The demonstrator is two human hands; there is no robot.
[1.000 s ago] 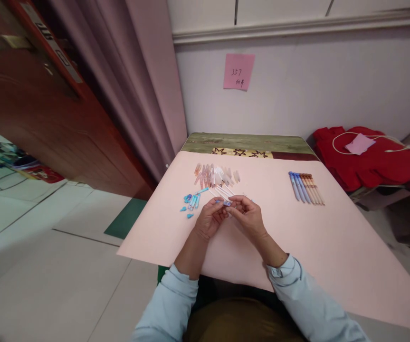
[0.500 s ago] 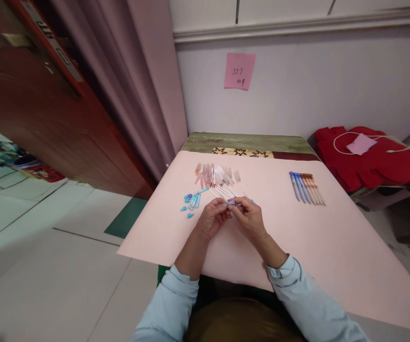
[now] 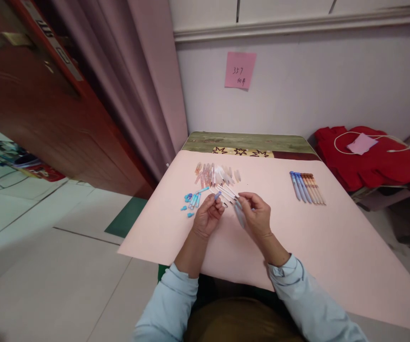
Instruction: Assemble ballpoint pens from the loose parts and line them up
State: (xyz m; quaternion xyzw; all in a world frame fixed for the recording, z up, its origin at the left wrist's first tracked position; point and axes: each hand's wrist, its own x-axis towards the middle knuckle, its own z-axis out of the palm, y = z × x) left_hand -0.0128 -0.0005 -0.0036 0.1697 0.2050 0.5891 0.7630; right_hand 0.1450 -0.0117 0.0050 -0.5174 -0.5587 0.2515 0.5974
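My left hand [image 3: 207, 216] is closed round a short blue-purple pen piece [image 3: 218, 195], which sticks up from between the thumb and fingers. To its right, my right hand [image 3: 257, 214] has its thumb and fingertips pinched together at the upper end of a pale blue pen barrel [image 3: 239, 216]; the barrel looks slightly blurred. Several white pen refills [image 3: 227, 192] with dark tips lie just beyond both hands. Left of my left hand are light-blue pen sections [image 3: 195, 201] and small blue caps [image 3: 190, 215].
Farther back lies a pile of clear and brownish pen barrels [image 3: 206, 175]. A row of blue and brown pens [image 3: 307, 188] rests on the right of the pink-covered table [image 3: 297, 256]. Red cloth [image 3: 350, 166] with a white cable stands beyond the right edge; a wooden door [image 3: 65, 118] is at left.
My hands have moved apart from where they met over the blue-purple piece. It stays in my left hand, while the pale blue barrel now shows by my right hand.
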